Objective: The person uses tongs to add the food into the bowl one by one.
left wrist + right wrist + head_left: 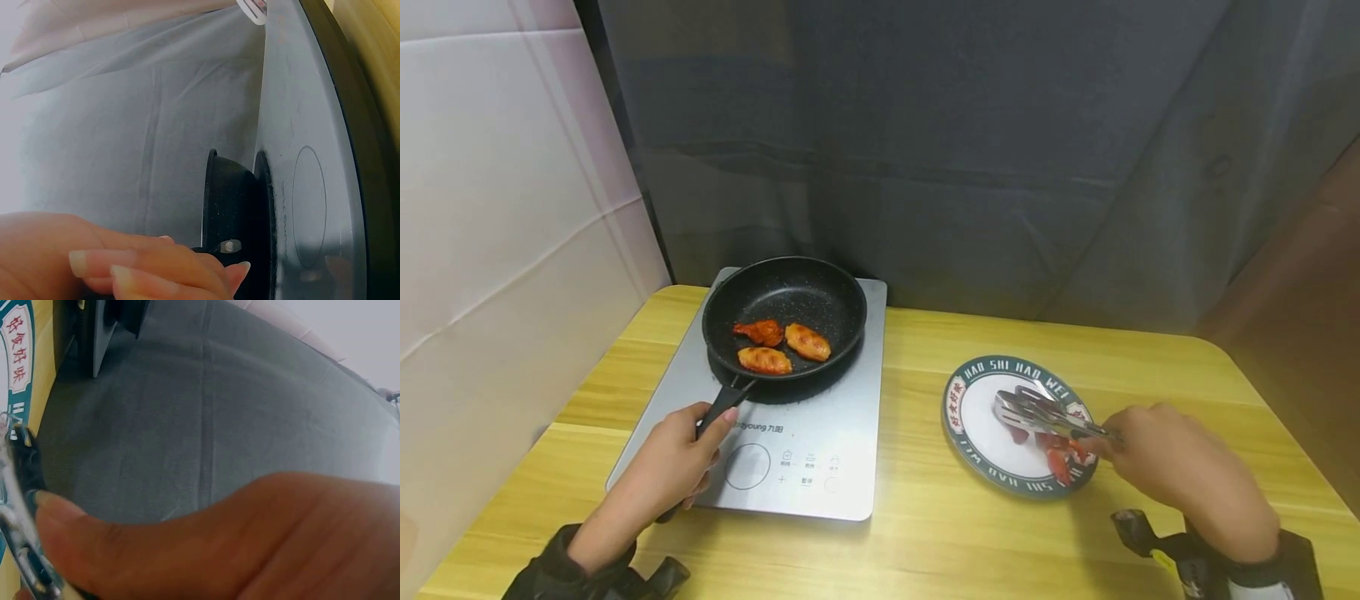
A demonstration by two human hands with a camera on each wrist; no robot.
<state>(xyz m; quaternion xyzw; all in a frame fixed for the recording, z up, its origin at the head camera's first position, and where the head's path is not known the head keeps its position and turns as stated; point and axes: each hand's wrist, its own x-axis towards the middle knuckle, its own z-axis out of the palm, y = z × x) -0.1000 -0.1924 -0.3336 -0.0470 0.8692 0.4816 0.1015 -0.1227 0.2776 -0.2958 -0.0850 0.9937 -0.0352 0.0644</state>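
Observation:
My left hand grips the handle of a black frying pan, with the thumb laid along its top. Inside the pan are two browned chicken wings and a darker red piece of meat. On the right, my right hand holds metal tongs low over a round plate with a green lettered rim. Red pieces of food lie under and beside the tongs, which partly hide them. In the right wrist view the thumb presses on the tongs.
Beneath the pan is a silver induction cooker with touch controls at its front. It stands on the left of a wooden table. A dark cloth hangs behind, and a pale cloth wall rises at the left.

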